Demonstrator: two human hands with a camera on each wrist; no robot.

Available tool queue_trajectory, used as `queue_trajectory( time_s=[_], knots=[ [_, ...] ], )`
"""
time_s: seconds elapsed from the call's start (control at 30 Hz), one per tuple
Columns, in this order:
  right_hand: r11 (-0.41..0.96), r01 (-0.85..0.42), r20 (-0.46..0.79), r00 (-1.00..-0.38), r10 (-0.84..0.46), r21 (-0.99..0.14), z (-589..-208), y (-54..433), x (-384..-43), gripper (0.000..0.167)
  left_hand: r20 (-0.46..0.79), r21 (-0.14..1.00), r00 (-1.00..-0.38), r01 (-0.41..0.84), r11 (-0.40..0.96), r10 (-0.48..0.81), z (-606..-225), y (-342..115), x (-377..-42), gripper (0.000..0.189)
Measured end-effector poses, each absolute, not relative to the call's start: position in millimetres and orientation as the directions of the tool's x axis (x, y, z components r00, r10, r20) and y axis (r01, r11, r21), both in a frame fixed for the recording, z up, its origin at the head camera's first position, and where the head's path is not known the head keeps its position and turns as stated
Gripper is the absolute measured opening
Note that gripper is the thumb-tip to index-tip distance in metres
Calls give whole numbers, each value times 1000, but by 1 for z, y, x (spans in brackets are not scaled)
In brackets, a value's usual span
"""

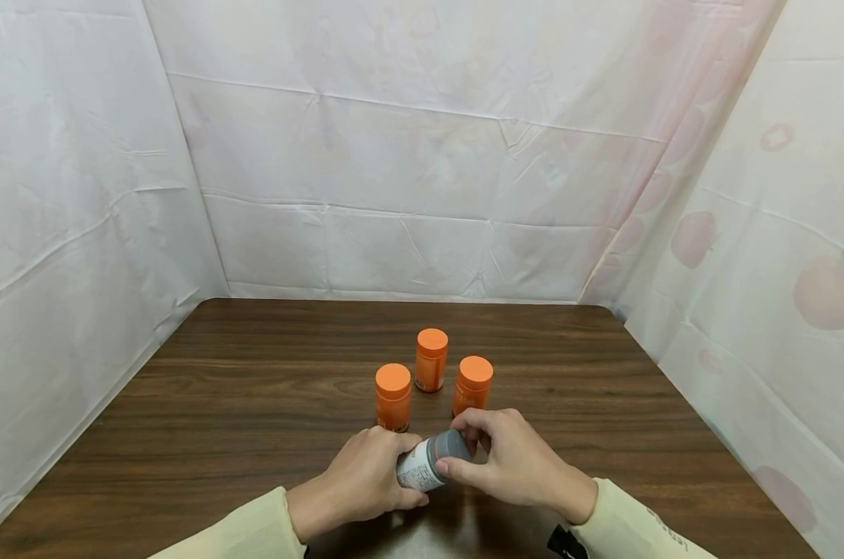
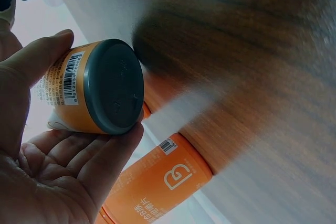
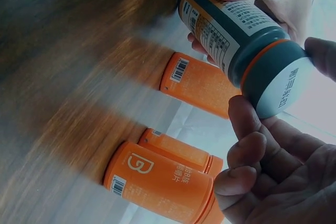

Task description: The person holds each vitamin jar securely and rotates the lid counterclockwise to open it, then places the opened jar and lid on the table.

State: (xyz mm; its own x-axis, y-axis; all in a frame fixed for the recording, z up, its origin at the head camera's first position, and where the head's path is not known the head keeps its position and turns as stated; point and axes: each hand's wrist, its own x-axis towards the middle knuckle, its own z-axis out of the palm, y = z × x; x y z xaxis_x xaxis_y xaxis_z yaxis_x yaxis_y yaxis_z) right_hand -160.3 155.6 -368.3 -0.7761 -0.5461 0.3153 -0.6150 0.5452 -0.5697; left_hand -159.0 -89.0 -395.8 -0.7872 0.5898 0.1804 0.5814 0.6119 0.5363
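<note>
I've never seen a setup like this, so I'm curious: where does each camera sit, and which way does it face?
Head: on the head, looking forward and down at the table, grey bottle and three orange bottles; left hand, right hand and sleeves show.
Left wrist: on that wrist, facing the grey bottle's base; the left hand shows.
Right wrist: on that wrist, facing the bottle's cap; parts of both hands show.
Shared: both wrist views show the grey bottle.

Orange bottles, wooden table, pale sheets
</note>
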Motion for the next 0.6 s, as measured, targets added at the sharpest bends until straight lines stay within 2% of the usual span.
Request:
queue_trajectory(
  time_s=[0.13, 0.37, 0.6],
  knots=[
    [528, -641, 334, -755, -564, -557, -367, 157, -161, 31, 176, 536, -789, 578, 615, 588, -396, -90, -159, 37],
    [479, -696, 381, -705, -598, -535, -365, 161, -160, 39, 182, 536, -798, 570, 622, 575, -396, -91, -159, 37],
    [469, -710, 397, -692, -603, -525, -363, 163, -158, 43, 196, 532, -803, 569, 627, 563, -395, -93, -159, 39]
  ],
)
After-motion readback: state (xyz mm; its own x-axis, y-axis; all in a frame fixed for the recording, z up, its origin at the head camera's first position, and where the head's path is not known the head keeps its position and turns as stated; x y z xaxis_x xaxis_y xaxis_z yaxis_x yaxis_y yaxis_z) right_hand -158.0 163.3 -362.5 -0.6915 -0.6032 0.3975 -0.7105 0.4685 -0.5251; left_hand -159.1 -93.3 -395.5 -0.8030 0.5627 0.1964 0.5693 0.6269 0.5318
